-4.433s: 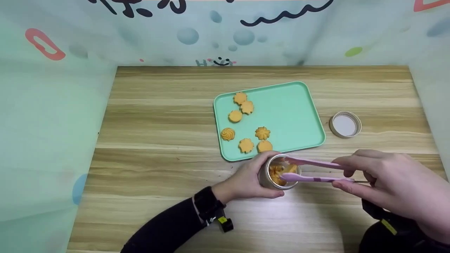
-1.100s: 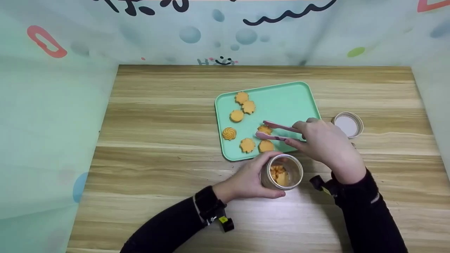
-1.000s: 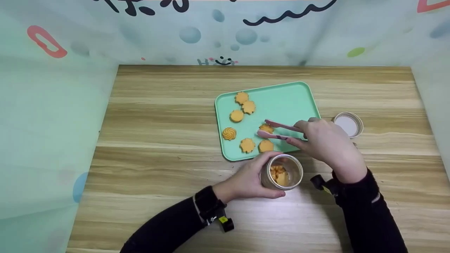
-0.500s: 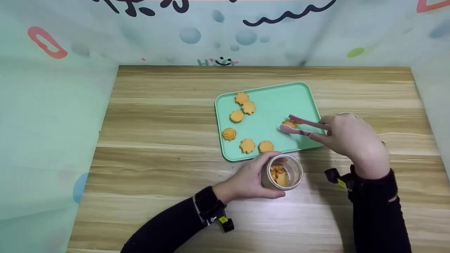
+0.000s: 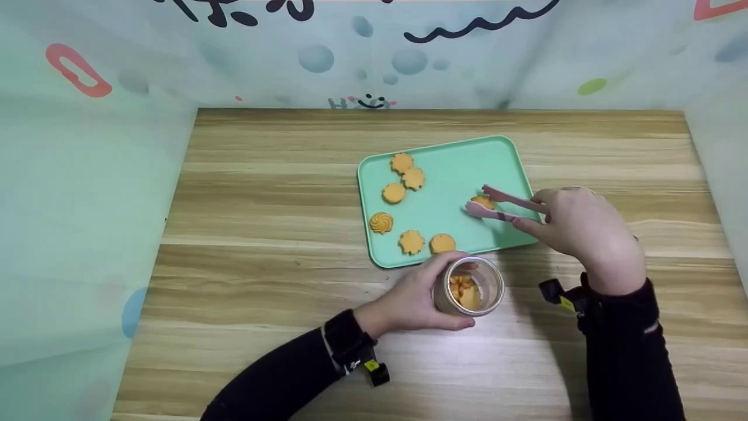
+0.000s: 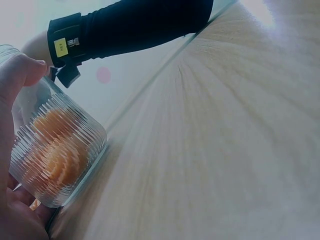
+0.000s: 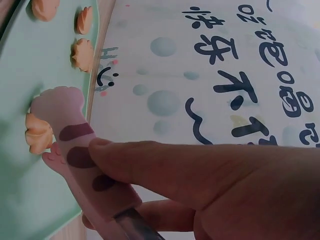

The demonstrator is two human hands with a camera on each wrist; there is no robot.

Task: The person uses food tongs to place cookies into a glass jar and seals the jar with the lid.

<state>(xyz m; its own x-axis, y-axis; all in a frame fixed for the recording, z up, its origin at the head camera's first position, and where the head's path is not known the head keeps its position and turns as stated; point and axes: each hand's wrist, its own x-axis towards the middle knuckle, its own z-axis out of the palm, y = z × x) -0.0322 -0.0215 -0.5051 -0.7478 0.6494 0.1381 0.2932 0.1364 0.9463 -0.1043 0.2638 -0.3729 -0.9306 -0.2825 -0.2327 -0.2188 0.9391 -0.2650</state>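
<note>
Pink tongs point(image 5: 513, 199) are gripped in the R hand point(image 5: 590, 231), thumb & fingers clamped on the handles. A flower-shaped cookie point(image 7: 39, 134) is flanked by the tips over the mint-green tray point(image 5: 450, 202); whether it's lifted can't be told. Tongs are prob. used so cookies aren't touched by skin. A ribbed glass jar point(image 5: 491, 286), w/ some cookies point(image 5: 464, 292) inside, is held on the table point(image 5: 263, 234) by the L hand point(image 5: 409, 301), fingers & thumb curled round it, presumably for steadiness. Six loose cookies point(image 5: 411, 242) are spread on the tray's L half.
</note>
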